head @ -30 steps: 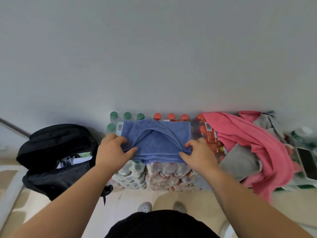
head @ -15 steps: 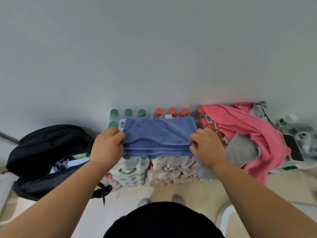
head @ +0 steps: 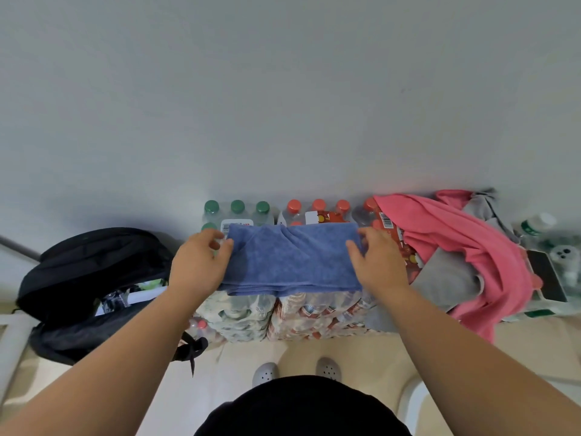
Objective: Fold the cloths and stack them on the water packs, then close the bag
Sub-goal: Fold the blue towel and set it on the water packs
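A folded blue cloth (head: 292,259) lies flat on top of the shrink-wrapped water packs (head: 239,316), which stand against the wall. My left hand (head: 199,262) pinches the cloth's left edge near the far corner. My right hand (head: 375,262) pinches its right edge, thumb on top. To the right, a pink cloth (head: 456,243) and a grey cloth (head: 446,281) lie unfolded in a heap over another pack. The black bag (head: 91,262) sits on the floor at the left, its zip open and papers showing inside.
A phone (head: 547,275) and a white-capped bottle (head: 536,223) lie at the far right beside the heap. A plain wall rises directly behind the packs. My shoes (head: 265,372) stand on beige floor just in front of them.
Both hands moved away from me, carrying the cloth's near edge over to the far side. The blue cloth now lies as a flatter, neater rectangle.
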